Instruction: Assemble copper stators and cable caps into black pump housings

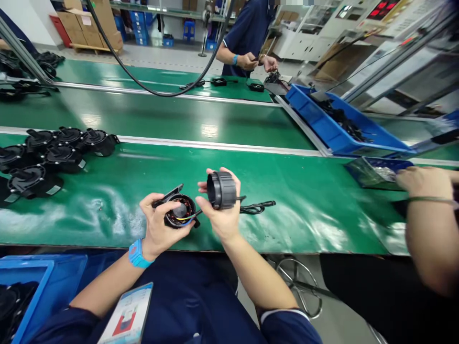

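Observation:
My left hand (158,227) grips a round black motor housing (178,210) with copper windings and coloured wires showing inside. My right hand (223,212) holds a black ribbed cylindrical cap (220,189) just right of the housing, its open end facing left. A thin black cable (255,207) trails from the parts onto the green belt (304,210). Both hands hover over the near edge of the belt.
A cluster of black fan-like parts (53,153) lies on the belt at left. Blue bins sit at lower left (25,282) and upper right (337,129). A co-worker's arm (426,215) reaches in at right; another person (247,38) stands across the line.

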A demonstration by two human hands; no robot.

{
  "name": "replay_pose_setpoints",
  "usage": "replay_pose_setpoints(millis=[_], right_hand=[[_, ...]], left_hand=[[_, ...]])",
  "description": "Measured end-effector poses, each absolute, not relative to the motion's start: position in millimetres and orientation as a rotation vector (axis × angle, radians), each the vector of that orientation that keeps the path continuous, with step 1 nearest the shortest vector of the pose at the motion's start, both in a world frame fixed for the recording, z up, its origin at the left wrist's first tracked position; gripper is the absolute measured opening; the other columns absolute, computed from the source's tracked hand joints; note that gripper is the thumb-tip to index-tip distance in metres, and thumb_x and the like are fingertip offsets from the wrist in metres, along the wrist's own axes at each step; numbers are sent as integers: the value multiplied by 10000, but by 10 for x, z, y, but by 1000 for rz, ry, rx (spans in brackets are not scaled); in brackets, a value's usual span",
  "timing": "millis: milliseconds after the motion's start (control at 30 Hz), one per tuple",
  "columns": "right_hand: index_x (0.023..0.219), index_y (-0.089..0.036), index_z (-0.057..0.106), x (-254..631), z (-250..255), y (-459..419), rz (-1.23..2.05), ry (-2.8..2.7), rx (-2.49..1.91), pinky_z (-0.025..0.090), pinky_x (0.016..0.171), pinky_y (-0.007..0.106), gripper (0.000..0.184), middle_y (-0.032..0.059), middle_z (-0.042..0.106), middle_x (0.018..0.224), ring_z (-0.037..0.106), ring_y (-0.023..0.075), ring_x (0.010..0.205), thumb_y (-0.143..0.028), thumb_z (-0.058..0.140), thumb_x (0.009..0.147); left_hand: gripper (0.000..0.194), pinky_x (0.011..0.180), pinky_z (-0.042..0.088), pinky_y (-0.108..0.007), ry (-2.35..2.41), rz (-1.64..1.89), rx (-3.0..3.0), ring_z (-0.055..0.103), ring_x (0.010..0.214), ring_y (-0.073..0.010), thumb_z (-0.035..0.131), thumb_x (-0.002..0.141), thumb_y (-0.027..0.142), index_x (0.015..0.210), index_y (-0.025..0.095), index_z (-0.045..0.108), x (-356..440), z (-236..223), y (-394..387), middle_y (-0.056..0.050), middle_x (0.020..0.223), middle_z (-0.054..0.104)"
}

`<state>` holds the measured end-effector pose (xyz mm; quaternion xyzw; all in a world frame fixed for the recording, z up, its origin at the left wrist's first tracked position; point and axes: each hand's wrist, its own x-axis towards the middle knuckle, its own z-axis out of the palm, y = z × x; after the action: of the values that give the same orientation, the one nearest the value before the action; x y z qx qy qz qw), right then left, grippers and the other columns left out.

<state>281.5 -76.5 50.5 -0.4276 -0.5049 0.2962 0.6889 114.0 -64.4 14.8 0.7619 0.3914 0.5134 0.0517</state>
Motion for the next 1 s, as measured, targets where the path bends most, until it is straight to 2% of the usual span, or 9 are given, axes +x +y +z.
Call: replay_pose_setpoints(millis=[233,367,533,600,700,767,867,933,1000], right_hand=[[1440,-202,435,3094,407,-456,753,-1395,-1077,608,857,379,876,113,674,1172,691,217,952,-585,849,770],[1443,-192,444,3137,469,-326,784,-1549,-1058,598,911,399,878,122,662,1218,676,235,1018,-603,836,773],[1442,-206,484,3136,524,-183,902,-1804,-859,523,1071,396,788,120,616,1335,634,242,1196,-453,858,793],[1465,-219,471,3122,517,-142,957,-1882,-767,504,1094,378,775,111,605,1368,622,231,1233,-383,851,810],[1485,-216,450,3103,496,-109,1000,-1946,-712,499,1096,370,759,114,587,1406,613,227,1259,-356,817,836],[1484,-208,451,3094,479,-109,982,-1954,-746,505,1089,377,755,118,589,1401,619,235,1247,-371,802,836],[1495,-197,433,3078,449,-137,951,-1924,-796,521,1063,375,780,118,613,1362,642,240,1203,-353,793,821],[1506,-196,414,3061,433,-170,927,-1907,-842,530,1050,374,800,118,613,1360,651,243,1190,-318,784,807],[1505,-198,403,3042,429,-211,891,-1898,-904,535,1042,381,815,123,601,1383,649,253,1200,-296,781,789]], left_hand=[[488,949,566,-444,992,1523,2310,514,1229,-272,946,652,267,953,254,562,1020,-24,-632,-75,1274,436],[443,970,551,-475,940,1409,2331,538,1176,-266,951,646,266,862,235,565,961,-11,-578,-74,1229,484],[417,954,552,-425,838,1189,2348,558,1137,-247,950,651,277,779,210,559,875,95,-453,-87,1199,511],[430,975,556,-429,804,1159,2375,561,1159,-252,953,653,315,807,214,565,840,113,-400,-91,1212,523],[501,1105,499,-556,741,1307,2486,567,1242,-277,950,678,388,988,252,581,783,111,-346,-76,1226,568],[525,1124,499,-591,616,1415,2605,598,1256,-276,947,697,343,1070,279,584,733,120,-332,-51,1187,615],[462,1003,629,-456,454,1468,2795,693,1119,-228,938,707,232,1061,285,646,641,174,-330,-12,1065,677],[431,930,663,-386,443,1469,2919,725,1036,-212,939,708,234,1057,276,690,571,229,-323,-7,1020,716],[413,905,664,-367,440,1421,3033,739,1018,-228,935,717,250,1068,239,718,503,290,-310,-34,1025,756]])
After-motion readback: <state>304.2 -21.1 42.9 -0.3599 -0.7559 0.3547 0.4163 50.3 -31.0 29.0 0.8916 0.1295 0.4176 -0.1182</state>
